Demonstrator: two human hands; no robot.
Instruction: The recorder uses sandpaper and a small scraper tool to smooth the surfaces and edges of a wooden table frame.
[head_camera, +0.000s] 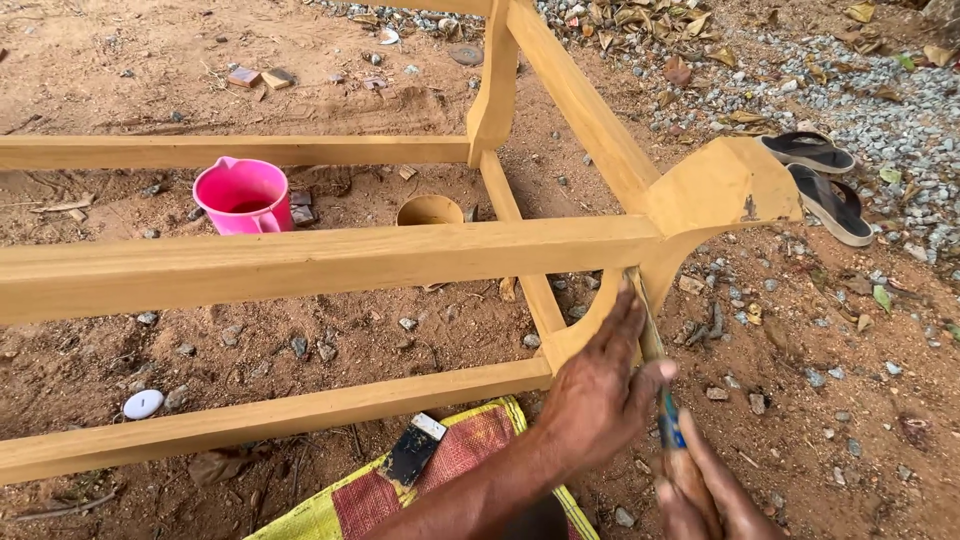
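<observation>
A: Chisel position? 
B: Blade against the curved bracket of the wooden frame, below the near rail's right end.

A: Hands? 
B: Right hand closed round the chisel's handle; left hand loosely spread, thumb steadying the blade.

A: Surroundings? 
B: Pink jug on the dirt beyond the rail; sandals by the gravel.

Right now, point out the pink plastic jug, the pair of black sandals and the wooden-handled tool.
Pink plastic jug (243, 197): head view, on its outer wall.
Pair of black sandals (822, 180): head view, on a strap.
Wooden-handled tool (669, 430): head view, on its blue collar.
</observation>
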